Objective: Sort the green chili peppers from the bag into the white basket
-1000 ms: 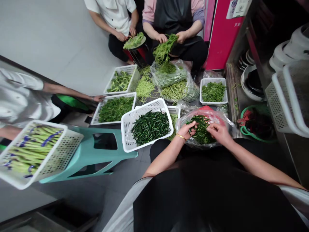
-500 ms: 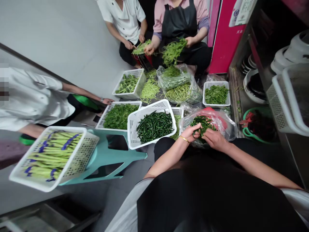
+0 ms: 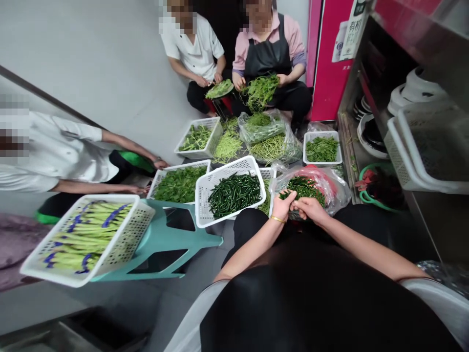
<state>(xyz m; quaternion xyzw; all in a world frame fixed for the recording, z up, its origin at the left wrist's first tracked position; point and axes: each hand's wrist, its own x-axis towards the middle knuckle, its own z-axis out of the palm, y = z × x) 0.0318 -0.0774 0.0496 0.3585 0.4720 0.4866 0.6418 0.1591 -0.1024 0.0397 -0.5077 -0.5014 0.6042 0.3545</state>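
Observation:
My left hand (image 3: 284,204), with a gold bracelet at the wrist, is closed round a few slim green chili peppers (image 3: 284,194). Close beside it, my right hand (image 3: 310,209) has its fingers pinched together at the left fingertips; what they pinch is too small to make out. Both hands are over the near edge of a clear and red plastic bag (image 3: 335,188) that holds more green chilies (image 3: 309,187). To the left, a white basket (image 3: 202,208) contains a heap of dark green chilies (image 3: 234,194), tilted beside my knee.
A teal stool (image 3: 157,230) on its side supports a white basket (image 3: 141,220) of bundled green stalks. Leafy greens fill a basket (image 3: 179,186) behind. Two co-workers (image 3: 196,49) handle greens at the back; another person (image 3: 66,151) sits left. A metal shelf (image 3: 425,215) stands right.
The view has shifted slightly, so the far co-workers appear lower. My right hand has come closer to my left, and my hands uncover more of the bagged chilies.

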